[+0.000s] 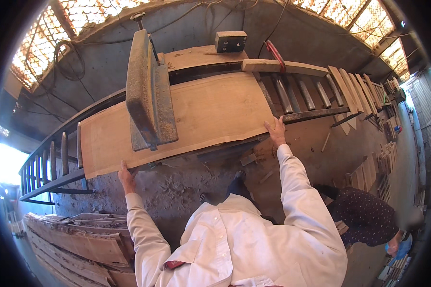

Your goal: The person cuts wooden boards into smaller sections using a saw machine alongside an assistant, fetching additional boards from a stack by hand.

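Note:
A wide flat wooden board (220, 107) lies across a machine table, passing under a heavy rusty metal machine head (142, 88) with a screw knob on top. My left hand (126, 178) grips the board's near edge toward its left end, thumb on top and the other fingers mostly hidden. At the near right corner, my right hand (276, 132) holds the board's edge, with some fingers over the top. Both arms reach forward in pale sleeves.
Roller frames extend left (52, 160) and right (301, 93) of the machine. A red clamp (276, 55) sits on a wooden strip (285, 67) behind the board. Stacked planks (81, 244) lie at lower left. Another person in dark dotted clothing (361, 213) bends at the right. Shavings cover the floor.

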`<state>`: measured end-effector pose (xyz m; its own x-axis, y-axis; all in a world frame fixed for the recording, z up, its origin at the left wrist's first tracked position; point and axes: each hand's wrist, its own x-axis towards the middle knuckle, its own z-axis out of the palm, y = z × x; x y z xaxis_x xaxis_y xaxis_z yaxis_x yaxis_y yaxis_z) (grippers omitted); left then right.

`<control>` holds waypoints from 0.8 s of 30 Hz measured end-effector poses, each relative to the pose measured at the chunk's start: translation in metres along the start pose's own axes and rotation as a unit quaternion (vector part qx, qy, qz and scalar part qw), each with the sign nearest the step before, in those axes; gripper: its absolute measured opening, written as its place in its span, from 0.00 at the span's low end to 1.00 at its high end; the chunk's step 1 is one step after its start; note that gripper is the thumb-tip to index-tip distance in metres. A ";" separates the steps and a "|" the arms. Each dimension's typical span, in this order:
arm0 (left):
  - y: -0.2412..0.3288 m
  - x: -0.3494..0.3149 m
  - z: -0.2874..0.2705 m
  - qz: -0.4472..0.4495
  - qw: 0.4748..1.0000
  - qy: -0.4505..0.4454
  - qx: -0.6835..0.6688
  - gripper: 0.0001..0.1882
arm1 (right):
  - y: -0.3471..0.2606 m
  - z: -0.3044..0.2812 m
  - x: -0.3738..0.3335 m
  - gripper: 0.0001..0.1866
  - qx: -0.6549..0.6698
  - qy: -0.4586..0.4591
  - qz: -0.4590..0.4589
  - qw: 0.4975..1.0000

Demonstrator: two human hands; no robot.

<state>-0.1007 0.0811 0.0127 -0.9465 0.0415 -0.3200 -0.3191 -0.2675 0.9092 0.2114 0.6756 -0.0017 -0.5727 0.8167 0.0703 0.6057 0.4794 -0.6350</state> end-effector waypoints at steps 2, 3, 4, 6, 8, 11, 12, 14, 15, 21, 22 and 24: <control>-0.001 0.000 -0.003 0.001 1.000 0.011 -0.004 0.26 | -0.006 0.003 -0.001 0.42 0.016 -0.002 0.015 1.000; -0.001 0.000 0.002 0.003 1.000 0.019 0.008 0.26 | -0.005 0.002 0.000 0.42 0.016 -0.002 0.014 1.000; 0.000 0.000 0.006 0.004 0.999 0.026 0.021 0.25 | -0.002 0.001 0.000 0.42 0.008 0.001 0.016 1.000; 0.000 -0.001 0.008 0.011 1.000 0.018 0.019 0.25 | 0.000 0.000 0.000 0.42 0.000 0.000 0.015 1.000; -0.003 -0.003 0.007 0.018 1.000 0.014 0.017 0.25 | 0.001 0.002 0.001 0.41 0.019 0.008 0.008 1.000; -0.001 -0.006 -0.005 0.024 0.999 0.003 0.031 0.27 | -0.003 0.010 0.004 0.37 -0.032 -0.001 -0.014 0.999; 0.001 -0.011 -0.006 0.023 0.999 0.003 0.048 0.27 | -0.003 0.010 0.004 0.36 -0.036 -0.003 -0.034 0.999; 0.009 -0.014 0.008 0.032 0.994 -0.032 0.104 0.28 | 0.017 0.006 0.005 0.34 -0.021 0.017 -0.056 0.998; 0.011 -0.011 0.017 0.024 0.992 -0.037 0.121 0.28 | 0.031 0.004 0.004 0.33 -0.005 0.043 -0.056 0.998; -0.013 0.008 -0.010 -0.032 0.987 0.054 0.147 0.29 | -0.006 -0.004 -0.003 0.35 0.021 -0.033 -0.055 0.998; -0.017 0.012 -0.010 -0.021 0.985 0.070 0.155 0.31 | -0.006 -0.004 -0.003 0.35 0.029 -0.018 -0.044 0.998; -0.022 0.020 -0.020 -0.001 0.982 0.076 0.172 0.30 | -0.006 -0.003 -0.003 0.35 0.030 -0.005 -0.035 0.999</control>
<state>-0.1118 0.0686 -0.0195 -0.9361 -0.1098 -0.3342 -0.3431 0.0755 0.9363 0.2110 0.6710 0.0048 -0.6187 0.7782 0.1079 0.5297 0.5147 -0.6742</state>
